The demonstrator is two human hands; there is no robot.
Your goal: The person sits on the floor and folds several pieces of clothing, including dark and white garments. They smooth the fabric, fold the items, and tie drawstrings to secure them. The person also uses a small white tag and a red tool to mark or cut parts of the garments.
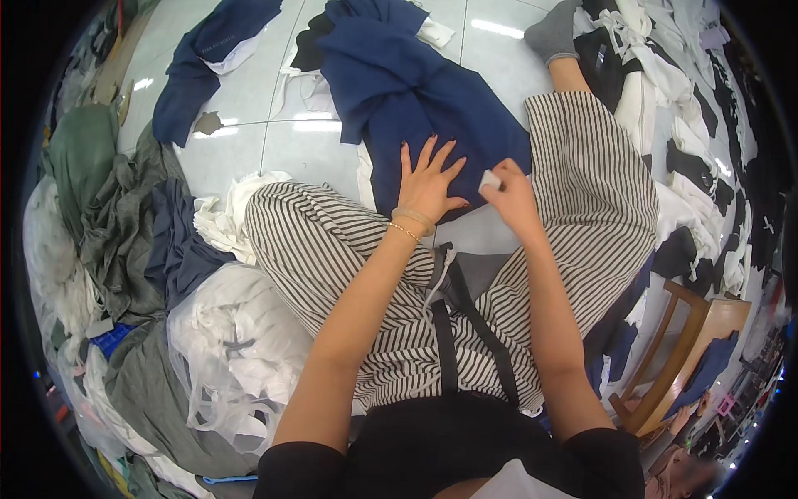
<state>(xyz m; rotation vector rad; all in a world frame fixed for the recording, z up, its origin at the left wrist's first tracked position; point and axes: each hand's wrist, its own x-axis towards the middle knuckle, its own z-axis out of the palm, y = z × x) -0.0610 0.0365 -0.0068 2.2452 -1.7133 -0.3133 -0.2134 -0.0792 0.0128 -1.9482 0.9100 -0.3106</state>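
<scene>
Best hold the blue cloth (445, 108) flat under the wide-spread left hand (426, 193); the right hand (514, 200) pinches a white bit (490, 180) by the cloth's edge

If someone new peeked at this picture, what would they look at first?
Probably the big navy cloth on the tiled floor, with the left hand spread flat on it and the right hand pinching a small white piece. Next might come the black-and-white striped trousers around it, then the white plastic bag bulging at the lower left.
</scene>
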